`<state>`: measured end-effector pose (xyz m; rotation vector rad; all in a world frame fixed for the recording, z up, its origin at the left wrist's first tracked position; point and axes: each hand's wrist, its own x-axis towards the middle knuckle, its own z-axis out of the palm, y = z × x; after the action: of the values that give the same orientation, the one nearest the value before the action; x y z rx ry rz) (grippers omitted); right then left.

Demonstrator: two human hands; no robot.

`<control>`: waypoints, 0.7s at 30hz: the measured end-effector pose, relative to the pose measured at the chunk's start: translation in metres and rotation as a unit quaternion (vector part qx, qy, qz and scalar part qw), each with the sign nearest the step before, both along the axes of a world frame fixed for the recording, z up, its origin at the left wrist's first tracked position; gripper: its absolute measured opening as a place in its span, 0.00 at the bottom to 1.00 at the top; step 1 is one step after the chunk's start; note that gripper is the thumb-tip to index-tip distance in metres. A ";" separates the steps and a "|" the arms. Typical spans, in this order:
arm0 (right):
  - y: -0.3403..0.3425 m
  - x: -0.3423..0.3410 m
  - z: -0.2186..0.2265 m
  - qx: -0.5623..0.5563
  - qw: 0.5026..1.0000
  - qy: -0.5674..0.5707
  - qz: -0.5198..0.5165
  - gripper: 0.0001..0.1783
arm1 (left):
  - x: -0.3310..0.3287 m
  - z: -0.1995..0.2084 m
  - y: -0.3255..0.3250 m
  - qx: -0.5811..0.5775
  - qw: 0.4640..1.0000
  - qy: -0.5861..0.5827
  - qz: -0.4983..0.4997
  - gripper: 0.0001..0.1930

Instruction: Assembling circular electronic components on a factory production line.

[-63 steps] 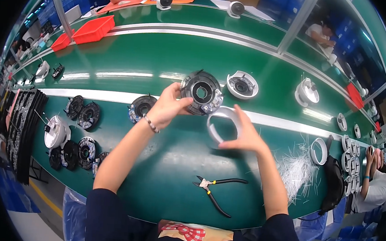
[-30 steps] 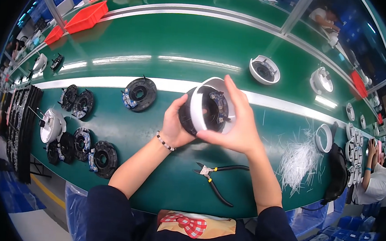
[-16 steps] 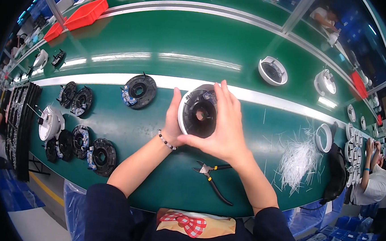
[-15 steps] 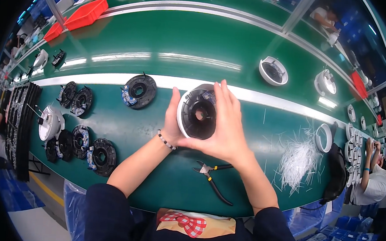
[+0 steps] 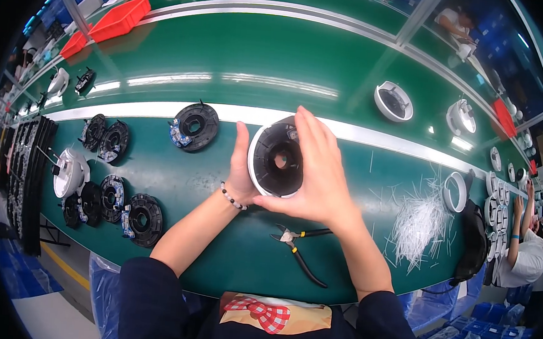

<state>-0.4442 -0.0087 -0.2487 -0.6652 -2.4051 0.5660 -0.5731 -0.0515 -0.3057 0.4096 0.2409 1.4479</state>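
Black round part with a white rim point(image 5: 278, 159) sits clamped between left hand point(image 5: 241, 170) and right hand point(image 5: 318, 173), fingers spread around it, steadying it above the green bench point(image 5: 241, 60).

Person wore a dark navy long-sleeved top, both sleeves point(image 5: 149, 299) pushed up to around the elbows, forearms bare below that. Left wrist carried a thin bead bracelet point(image 5: 232, 197), dark and pale beads alternating. Left hand point(image 5: 241, 170) and right hand point(image 5: 318, 176) were bare, no gloves, no rings visible. At the chest sat a tan panel with a red-and-white checked bow point(image 5: 266, 313).
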 end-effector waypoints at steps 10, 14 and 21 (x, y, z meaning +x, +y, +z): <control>0.011 -0.001 -0.005 0.026 0.997 -0.026 0.073 0.61 | -0.008 0.006 -0.003 -0.007 1.000 -0.022 -0.016 0.33; 0.006 0.004 -0.032 0.071 0.995 0.065 0.023 0.62 | -0.004 -0.002 -0.006 -0.015 1.000 0.012 0.009 0.19; 0.025 0.058 -0.021 0.103 0.979 0.174 -0.034 0.54 | 0.012 0.031 0.040 -0.079 0.991 0.077 0.079 0.25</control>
<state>-0.3860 0.0160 -0.2695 -0.5092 -2.0697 0.3631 -0.5614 -0.0117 -0.2752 0.3795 0.5199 1.5418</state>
